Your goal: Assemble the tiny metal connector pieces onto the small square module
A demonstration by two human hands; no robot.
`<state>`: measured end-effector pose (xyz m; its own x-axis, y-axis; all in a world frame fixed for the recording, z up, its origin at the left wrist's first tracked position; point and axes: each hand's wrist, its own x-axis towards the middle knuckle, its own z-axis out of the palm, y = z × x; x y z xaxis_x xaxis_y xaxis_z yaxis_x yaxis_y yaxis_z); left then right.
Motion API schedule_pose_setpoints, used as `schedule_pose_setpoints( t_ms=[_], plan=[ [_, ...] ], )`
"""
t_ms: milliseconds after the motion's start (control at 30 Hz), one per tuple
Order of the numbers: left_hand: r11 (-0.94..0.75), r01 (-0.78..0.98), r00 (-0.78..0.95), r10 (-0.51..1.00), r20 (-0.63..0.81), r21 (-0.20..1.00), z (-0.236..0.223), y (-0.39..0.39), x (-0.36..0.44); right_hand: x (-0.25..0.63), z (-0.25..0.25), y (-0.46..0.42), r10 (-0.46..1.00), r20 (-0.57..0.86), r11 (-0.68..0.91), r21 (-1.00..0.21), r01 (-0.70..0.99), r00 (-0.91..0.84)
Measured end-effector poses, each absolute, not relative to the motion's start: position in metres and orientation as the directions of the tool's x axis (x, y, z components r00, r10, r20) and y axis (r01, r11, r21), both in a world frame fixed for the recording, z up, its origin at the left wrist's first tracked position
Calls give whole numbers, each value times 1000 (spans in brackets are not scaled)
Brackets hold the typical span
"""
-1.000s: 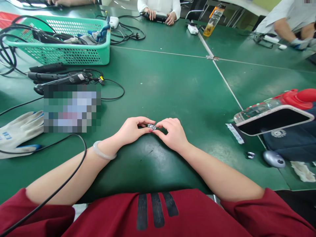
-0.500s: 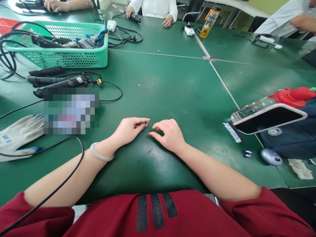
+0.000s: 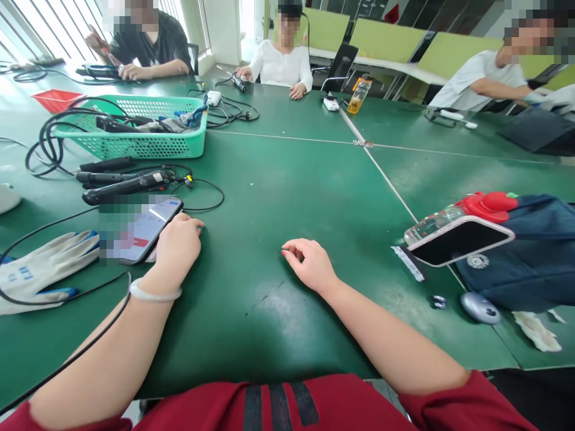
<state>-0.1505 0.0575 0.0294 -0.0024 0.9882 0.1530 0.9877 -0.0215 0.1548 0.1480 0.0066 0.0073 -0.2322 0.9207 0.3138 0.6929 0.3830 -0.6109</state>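
Note:
My left hand [image 3: 178, 244] rests beside the right edge of a phone [image 3: 142, 230] lying on the table, its screen lit and partly blurred out. Its fingers are curled inward, and whatever is in them is hidden. A pale bangle [image 3: 155, 293] circles that wrist. Near the middle of the table, my right hand [image 3: 311, 263] has its thumb and fingers drawn together at the tips. Anything between those tips is too small to make out. To the left of the phone lies a white and blue work glove [image 3: 54, 263].
A green basket [image 3: 148, 143] holds cables and gloves, with black handheld devices [image 3: 126, 182] before it. At right are a propped phone [image 3: 462, 240], a red-lidded bottle [image 3: 433, 224], a dark bag [image 3: 539, 257], a mouse [image 3: 480, 307] and a crumpled tissue [image 3: 536, 330]. Other people sit across the table.
My left hand has moved left, from beside my right hand to the phone. The small dark thing in its fingers no longer shows. My right hand's fingertips have come together. The view has tilted up.

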Motion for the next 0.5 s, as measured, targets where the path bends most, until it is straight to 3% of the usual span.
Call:
schedule_pose_setpoints(
  t_ms=[300,500],
  plan=[
    [-33,987,-5,973,231,159,30,60,-147,150,9,4,945,281,323,-696,642,-170],
    [-46,913,-50,974,223,406,18,70,-143,151,7,5,952,251,305,-738,603,-174]
  ],
)
